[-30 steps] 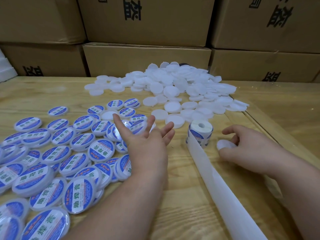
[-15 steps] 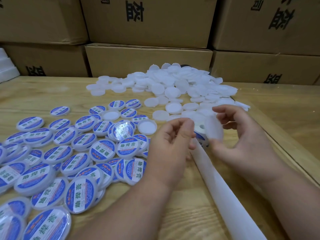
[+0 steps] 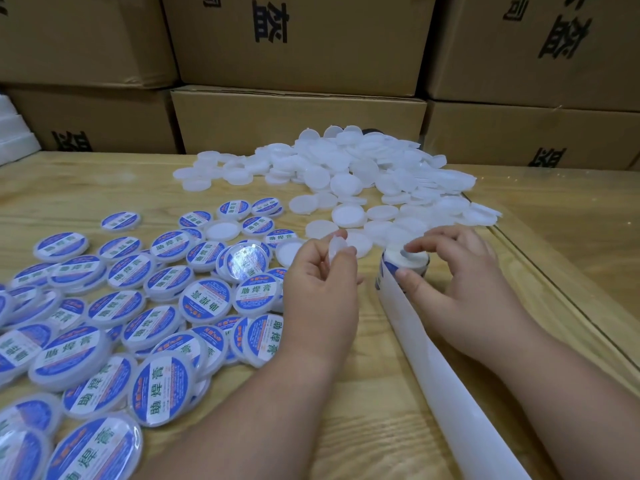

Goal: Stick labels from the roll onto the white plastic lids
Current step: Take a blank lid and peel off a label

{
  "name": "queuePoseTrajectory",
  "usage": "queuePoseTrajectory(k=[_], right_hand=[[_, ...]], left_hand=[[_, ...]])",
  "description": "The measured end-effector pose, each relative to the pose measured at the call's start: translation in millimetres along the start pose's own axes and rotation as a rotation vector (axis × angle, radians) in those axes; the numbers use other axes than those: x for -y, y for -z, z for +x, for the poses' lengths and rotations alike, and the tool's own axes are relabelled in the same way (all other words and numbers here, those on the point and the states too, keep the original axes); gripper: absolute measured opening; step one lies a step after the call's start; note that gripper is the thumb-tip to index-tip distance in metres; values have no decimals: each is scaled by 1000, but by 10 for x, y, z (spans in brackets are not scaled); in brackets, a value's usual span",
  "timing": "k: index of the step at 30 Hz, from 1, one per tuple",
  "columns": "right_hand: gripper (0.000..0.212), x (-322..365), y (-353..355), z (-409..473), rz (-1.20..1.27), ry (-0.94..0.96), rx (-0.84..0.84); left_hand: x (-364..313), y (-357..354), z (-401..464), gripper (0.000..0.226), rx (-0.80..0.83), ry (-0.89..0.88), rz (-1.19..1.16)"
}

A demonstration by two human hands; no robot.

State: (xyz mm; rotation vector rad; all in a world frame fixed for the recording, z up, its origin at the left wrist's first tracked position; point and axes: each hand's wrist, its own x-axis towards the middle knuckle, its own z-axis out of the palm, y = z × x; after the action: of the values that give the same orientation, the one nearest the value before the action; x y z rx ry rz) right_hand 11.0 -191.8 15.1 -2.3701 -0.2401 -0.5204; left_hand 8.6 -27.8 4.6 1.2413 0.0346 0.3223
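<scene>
The left hand (image 3: 320, 282) pinches a plain white lid (image 3: 336, 247) between thumb and fingertips, holding it edge-on and lifted off the wooden table (image 3: 381, 393). Just to its right, the right hand (image 3: 460, 278) is on the label roll (image 3: 403, 263): the thumb presses against the near side of the roll where a blue-edged label shows, and the fingers curl over its top (whether a label is already lifted off the backing cannot be told). The roll stands upright on the table between the two hands, nearer the right one, and the held lid is close to it but apart from it.

From the roll a long strip of bare white backing paper (image 3: 446, 382) runs toward the near right edge of the view, passing between the forearms.

Behind the hands lies a loose heap of unlabelled lids (image 3: 356, 174), its nearest lids just beyond the roll and the fingertips. To the left of the left hand spreads a crowd of labelled lids (image 3: 204, 299), blue and white with green characters, many overlapping; a few unlabelled ones sit among them. One labelled lid near the left hand catches a bright glare.

Stacked cardboard boxes (image 3: 298, 43) with black printed characters stand along the far edge of the table.
</scene>
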Motion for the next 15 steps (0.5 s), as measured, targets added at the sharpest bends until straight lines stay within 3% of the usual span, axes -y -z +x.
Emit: queuePoseTrajectory(k=[3, 5, 7, 10, 15], right_hand=[[7, 48, 33, 10, 42, -1, -102], [24, 87, 63, -11, 137, -4, -128], [39, 161, 61, -46, 175, -64, -29], [40, 208, 21, -79, 207, -160, 168], [10, 199, 17, -52, 319, -285, 323]], left_hand=[[16, -12, -8, 21, 39, -2, 50], [21, -27, -16, 19, 61, -5, 90], [21, -30, -16, 11, 75, -2, 95], [30, -17, 1, 12, 72, 10, 89], [42, -28, 3, 33, 90, 55, 161]])
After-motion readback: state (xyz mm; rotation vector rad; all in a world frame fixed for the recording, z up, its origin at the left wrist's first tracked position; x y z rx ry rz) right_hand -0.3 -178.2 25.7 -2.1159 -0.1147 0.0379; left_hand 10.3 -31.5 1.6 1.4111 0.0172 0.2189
